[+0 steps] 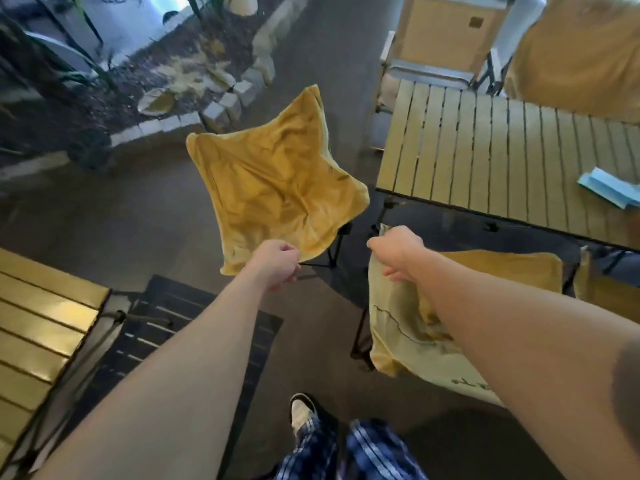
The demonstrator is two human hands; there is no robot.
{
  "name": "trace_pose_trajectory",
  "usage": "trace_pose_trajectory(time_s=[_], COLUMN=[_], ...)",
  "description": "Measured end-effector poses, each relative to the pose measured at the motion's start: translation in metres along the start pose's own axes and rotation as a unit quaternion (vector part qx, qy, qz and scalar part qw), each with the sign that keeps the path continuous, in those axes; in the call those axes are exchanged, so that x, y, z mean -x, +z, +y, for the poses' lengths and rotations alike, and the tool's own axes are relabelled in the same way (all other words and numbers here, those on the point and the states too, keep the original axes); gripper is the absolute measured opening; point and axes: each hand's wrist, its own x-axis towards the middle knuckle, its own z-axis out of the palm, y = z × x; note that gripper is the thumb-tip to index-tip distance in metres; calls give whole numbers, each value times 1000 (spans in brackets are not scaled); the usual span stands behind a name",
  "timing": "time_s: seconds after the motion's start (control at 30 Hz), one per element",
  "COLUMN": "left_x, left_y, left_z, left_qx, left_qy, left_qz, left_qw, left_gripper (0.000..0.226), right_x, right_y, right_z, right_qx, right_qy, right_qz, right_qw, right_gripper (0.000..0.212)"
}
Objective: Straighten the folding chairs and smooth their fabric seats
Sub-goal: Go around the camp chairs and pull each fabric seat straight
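The left hand (278, 263) fingers pinch the six-o'clock corner of the yellow folding chair (277, 178); the right hand (398, 252) fingers grip the cream chair's (408, 327) top edge.

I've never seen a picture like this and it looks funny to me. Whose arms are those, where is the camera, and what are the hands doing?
No machine here: the arms belong to a person, and the camera sits on their head, looking down. That is why you see their checked trousers and one shoe at the bottom.

The left hand pinches the near corner of a wrinkly mustard-yellow fabric folding chair with thin black legs. The right hand rests on the top edge of a paler yellow fabric chair next to it; how tight that grip is, I cannot tell.

On the right stands a slatted tan folding table with a light blue folded thing lying on it. Another slatted table pokes in at the left. Farther back is a plant bed edged with pale stone blocks.
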Motion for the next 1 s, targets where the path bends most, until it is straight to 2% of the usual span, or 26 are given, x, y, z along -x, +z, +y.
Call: trace_pose_trajectory(time_s=[0.27,0.43,0.57,0.63,0.73,0.83,0.87,0.93,1.0], left_x=[-88,-171,-224,-249,-275,-295,-299,-309,-313], left_y=[-30,-38,-40,-43,-43,-36,-33,-27,-24], left_z=[44,77,103,108,108,111,114,115,108], left_qx=[10,6,-19,-20,-28,9,16,3,-47], left_qy=[-8,-20,-41,-50,-76,-106,-109,-101,-84], left_qz=[-41,-48,-71,-70,-98,-114,-115,-120,-115], left_qw=[999,999,996,996,992,988,987,988,989], left_gripper=[23,23,14,15,33,55,60,64,58], right_x=[-91,-166,-204,-219,-237,-246,-245,-242,-234], right_y=[2,12,28,29,29,40,46,69,91], right_z=[-74,-121,-134,-143,-151,-158,-162,-170,-180], right_qx=[49,45,99,114,123,160,163,142,98], right_qy=[-26,-3,37,58,97,107,111,127,149], right_qz=[31,-18,-59,-48,-50,-62,-79,-162,-306], right_qw=[998,999,993,991,986,979,977,968,935], right_gripper=[26,62,34,32,32,27,25,23,33])
